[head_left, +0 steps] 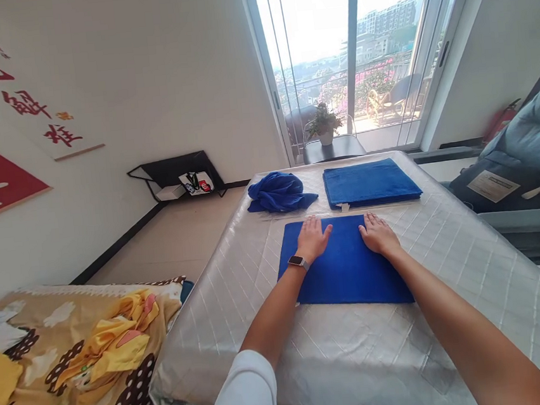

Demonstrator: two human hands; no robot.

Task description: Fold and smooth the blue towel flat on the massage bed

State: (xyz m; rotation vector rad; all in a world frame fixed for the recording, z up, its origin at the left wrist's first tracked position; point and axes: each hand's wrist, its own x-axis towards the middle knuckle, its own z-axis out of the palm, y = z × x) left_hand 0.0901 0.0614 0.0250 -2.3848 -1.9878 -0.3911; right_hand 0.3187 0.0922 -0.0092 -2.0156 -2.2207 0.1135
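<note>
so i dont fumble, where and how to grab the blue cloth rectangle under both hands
Probably pinch the blue cloth rectangle midway along its near edge, coming from the near side: it lies flat, and that straight stretch is uncovered.

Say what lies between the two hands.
Nothing but the flat blue cloth between left hand and right hand; head view shows it.

mattress (230,283) free left of flat cloth (345,265); crumpled cloth (278,192), folded stack (370,181) block far side, narrow gap between
</note>
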